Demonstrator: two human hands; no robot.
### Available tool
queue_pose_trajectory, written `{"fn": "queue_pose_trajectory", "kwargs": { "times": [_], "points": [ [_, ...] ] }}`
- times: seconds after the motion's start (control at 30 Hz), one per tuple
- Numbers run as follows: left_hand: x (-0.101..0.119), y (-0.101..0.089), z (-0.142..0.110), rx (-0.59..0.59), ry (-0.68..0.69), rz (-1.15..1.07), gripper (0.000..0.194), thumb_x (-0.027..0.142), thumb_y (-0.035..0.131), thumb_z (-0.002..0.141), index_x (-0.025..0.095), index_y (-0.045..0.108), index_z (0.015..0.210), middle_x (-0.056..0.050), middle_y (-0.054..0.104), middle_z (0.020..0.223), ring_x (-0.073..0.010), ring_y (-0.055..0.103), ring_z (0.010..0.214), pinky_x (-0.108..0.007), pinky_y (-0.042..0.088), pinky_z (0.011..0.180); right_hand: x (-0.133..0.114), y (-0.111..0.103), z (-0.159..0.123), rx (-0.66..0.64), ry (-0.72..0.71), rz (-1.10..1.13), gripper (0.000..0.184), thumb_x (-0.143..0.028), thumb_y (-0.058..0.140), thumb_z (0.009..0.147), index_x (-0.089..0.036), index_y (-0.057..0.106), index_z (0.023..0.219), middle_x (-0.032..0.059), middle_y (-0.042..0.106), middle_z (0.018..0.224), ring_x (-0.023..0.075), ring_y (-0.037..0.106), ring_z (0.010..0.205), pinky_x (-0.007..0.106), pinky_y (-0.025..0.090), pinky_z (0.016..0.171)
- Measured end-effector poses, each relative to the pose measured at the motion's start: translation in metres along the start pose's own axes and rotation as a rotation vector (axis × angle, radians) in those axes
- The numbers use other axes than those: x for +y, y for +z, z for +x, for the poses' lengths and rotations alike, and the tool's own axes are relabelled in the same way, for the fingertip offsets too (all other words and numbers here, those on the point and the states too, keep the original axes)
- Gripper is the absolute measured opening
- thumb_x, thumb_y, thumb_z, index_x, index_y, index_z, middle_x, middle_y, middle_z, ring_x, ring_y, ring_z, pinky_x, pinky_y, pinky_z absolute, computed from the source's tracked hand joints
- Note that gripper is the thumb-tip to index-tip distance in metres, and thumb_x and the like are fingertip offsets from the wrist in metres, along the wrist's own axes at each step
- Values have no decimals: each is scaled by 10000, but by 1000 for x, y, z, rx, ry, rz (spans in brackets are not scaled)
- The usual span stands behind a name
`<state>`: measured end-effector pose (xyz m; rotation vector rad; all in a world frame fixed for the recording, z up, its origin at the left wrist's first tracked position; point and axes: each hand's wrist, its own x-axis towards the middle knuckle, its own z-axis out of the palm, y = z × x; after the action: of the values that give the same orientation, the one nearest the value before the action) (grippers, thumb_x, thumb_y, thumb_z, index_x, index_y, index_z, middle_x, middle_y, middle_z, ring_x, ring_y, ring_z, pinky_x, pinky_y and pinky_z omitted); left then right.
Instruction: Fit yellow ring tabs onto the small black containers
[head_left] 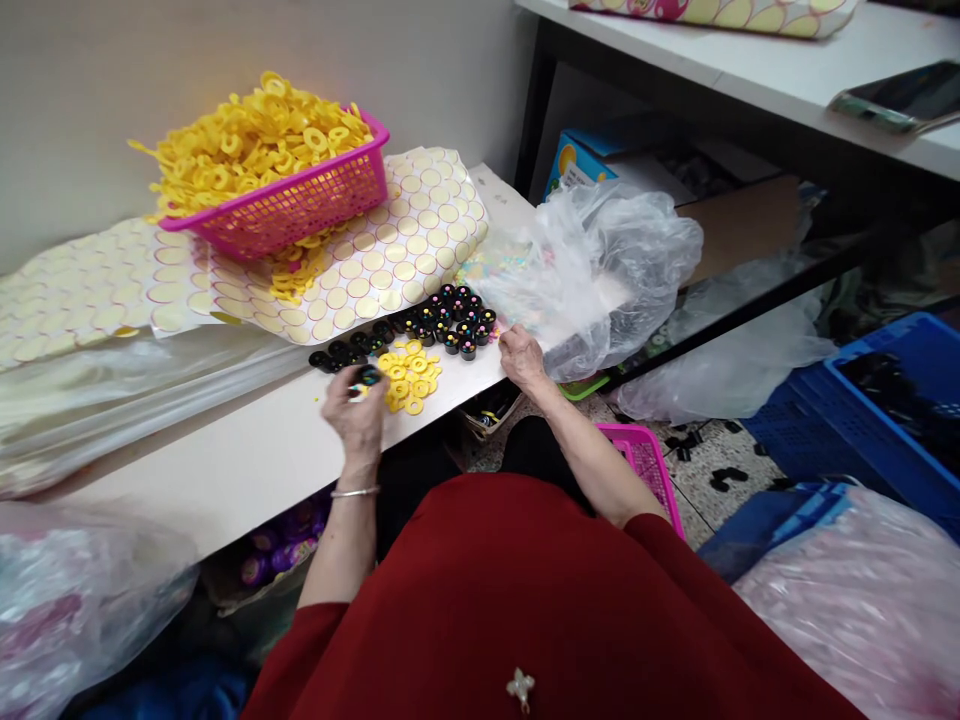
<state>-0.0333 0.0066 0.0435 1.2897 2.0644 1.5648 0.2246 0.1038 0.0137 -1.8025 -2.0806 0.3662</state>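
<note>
Long white flat-topped desk (247,480) runs from near left to far right, in front of the person. On its far left side, big white paper sheets w/ pale-yellow circles outlined in red (420,215); crumpled clear plastic bag (637,260) at the right end. Bright pink rectangular plastic mesh basket (300,205) stands on the sheets, heaped above the rim w/ yellow plastic ring pcs (255,150); a few more spill out on its near side.

Left hand (352,415), bangle on wrist, is raised just above the desk's near edge, grip closed on a small black round plastic cup (366,378). Right hand (523,357) is down at the desk to the right, fingers curled together; can't tell if its grip has anything in it.

Btwn & beyond the hands: cluster of black round plastic cups w/ coloured dots on top (450,315), more black cups trailing off left. Small pile of flat yellow plastic rings (409,375) on the near side of those, just right of left hand. Tiny pink beads (495,335) lie right by the right hand's fingertips
</note>
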Motion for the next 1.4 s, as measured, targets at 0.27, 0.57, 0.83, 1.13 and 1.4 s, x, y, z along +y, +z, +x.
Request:
{"fn": "queue_pose_trajectory", "kwargs": {
  "times": [0.27,0.57,0.83,1.13,1.4],
  "points": [
    [18,94,-47,-385,147,-73,256,256,734,567,210,676,812,-10,633,782,-167,544,732,-323,464,701,0,-5,-5,-2,-45,-10,266,-167,382,883,-163,646,849,87,590,930,179,521,784,281,298,594],
    [12,115,-44,-404,245,-42,282,243,706,598,205,668,875,-11,654,804,-189,564,787,-341,459,762,-4,-24,-9,-242,-124,-87,267,-195,409,862,-157,653,964,118,651,940,225,590,814,289,354,625],
    [10,115,-47,-407,295,-44,268,280,699,646,211,655,901,-19,648,824,-188,556,812,-338,452,762,-10,-30,15,-271,73,51,232,-92,511,717,-130,719,813,105,690,773,199,611,735,258,384,616],
    [7,117,-46,-419,247,-52,300,266,720,629,221,665,920,-19,664,853,-187,557,798,-338,462,757,-3,-16,-14,-91,-86,57,211,-184,462,822,-167,672,841,76,630,878,184,564,784,270,389,662],
    [5,118,-48,-434,318,-20,260,263,685,681,212,671,936,-25,671,833,-189,548,786,-332,446,750,-24,-20,-25,-36,-325,322,170,-201,464,854,-195,623,794,36,562,822,157,537,781,258,411,730]
  ]
}}
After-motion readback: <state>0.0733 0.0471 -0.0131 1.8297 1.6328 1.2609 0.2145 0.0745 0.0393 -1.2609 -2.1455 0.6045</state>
